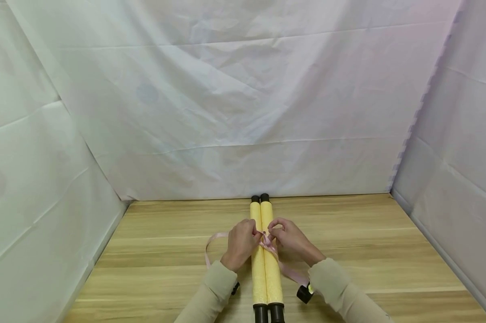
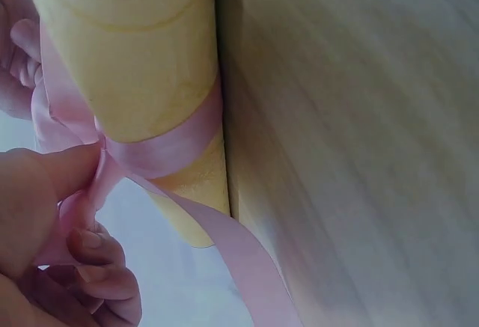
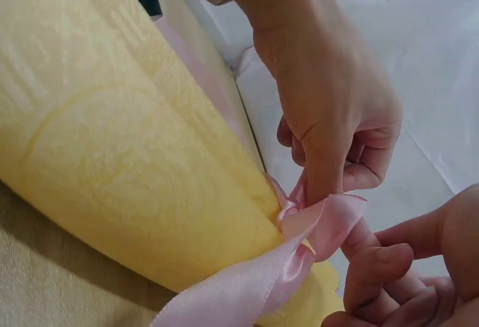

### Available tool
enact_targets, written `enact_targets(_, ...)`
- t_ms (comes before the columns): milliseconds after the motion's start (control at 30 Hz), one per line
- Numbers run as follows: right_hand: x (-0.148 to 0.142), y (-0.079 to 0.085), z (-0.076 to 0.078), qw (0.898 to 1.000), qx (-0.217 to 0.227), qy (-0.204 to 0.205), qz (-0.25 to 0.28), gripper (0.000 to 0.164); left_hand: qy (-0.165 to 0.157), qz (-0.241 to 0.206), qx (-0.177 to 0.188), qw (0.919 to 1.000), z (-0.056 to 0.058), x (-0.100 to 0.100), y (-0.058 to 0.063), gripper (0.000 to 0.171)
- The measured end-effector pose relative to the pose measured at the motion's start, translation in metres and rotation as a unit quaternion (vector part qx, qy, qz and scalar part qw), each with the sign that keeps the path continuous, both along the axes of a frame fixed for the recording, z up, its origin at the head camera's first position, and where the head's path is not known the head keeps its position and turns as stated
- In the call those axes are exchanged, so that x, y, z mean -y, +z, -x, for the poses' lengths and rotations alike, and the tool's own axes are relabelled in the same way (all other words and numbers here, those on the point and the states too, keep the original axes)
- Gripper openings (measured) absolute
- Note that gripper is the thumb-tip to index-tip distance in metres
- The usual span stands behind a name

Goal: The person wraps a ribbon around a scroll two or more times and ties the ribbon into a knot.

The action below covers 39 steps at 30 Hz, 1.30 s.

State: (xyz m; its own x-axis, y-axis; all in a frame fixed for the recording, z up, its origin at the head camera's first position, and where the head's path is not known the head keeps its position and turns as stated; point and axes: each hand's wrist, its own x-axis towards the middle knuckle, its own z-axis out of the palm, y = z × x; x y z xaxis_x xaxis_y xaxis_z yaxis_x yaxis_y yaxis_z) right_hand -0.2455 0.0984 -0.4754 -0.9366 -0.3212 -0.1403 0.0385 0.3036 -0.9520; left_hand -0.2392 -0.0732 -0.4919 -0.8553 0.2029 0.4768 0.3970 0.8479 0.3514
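Note:
Two yellow padded poles [image 1: 259,273] with black ends lie side by side on the table, pointing away from me. A pink ribbon [image 2: 168,147] is wrapped around them and gathers into a loop and twisted knot on top. With thumb and curled fingers my left hand [image 1: 241,242] pinches the ribbon just left of the knot. On the other side my right hand [image 1: 293,240] holds the ribbon's loop with its fingertips, partly hidden behind the ribbon in the right wrist view. One loose ribbon tail [image 1: 293,273] trails toward the right wrist; another tail [image 1: 207,253] curves out on the left.
The wood-grain table [image 1: 166,251] extends to both sides of the poles. White cloth walls [image 1: 243,112] stand behind and at the left and right. A black wrist device [image 1: 305,294] hangs under the right sleeve, near the ribbon tail.

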Motion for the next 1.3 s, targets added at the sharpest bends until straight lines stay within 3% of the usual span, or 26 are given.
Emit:
enact_targets(233,0.003,-0.003,0.002,0.999,0.039,-0.014,-0.025,0.032,0.001,0.008,0.020,0.9998,-0.001,-0.001,0.002,0.037)
enact_targets(300,0.002,-0.004,0.002,0.999,0.032,-0.005,-0.034,0.034,-0.002,0.008,0.020,0.9998,-0.001,-0.001,0.001,0.037)
enact_targets(467,-0.004,-0.006,0.001,0.998,-0.012,0.011,-0.053,0.021,-0.019,0.000,0.005,0.9998,-0.001,0.002,-0.001,0.037)
enact_targets(667,-0.008,-0.005,0.001,0.997,-0.047,0.025,-0.064,0.015,-0.066,-0.025,-0.005,0.9975,0.002,0.007,-0.002,0.031)
enact_targets(833,-0.013,-0.003,0.002,0.993,-0.077,0.042,-0.073,0.013,-0.120,-0.062,0.048,0.9897,0.005,0.013,0.000,0.024)
enact_targets(1000,-0.016,-0.006,0.004,0.993,-0.082,0.026,-0.080,0.012,-0.162,-0.109,0.143,0.9702,0.006,0.021,0.005,0.012)
enact_targets(1100,-0.017,-0.006,0.005,0.995,-0.073,0.011,-0.074,0.011,-0.171,-0.109,0.177,0.9632,0.005,0.024,0.009,0.010)
enact_targets(1300,-0.019,-0.004,0.007,0.996,-0.059,0.001,-0.064,0.012,-0.150,-0.113,0.195,0.9627,0.004,0.031,0.016,0.011)
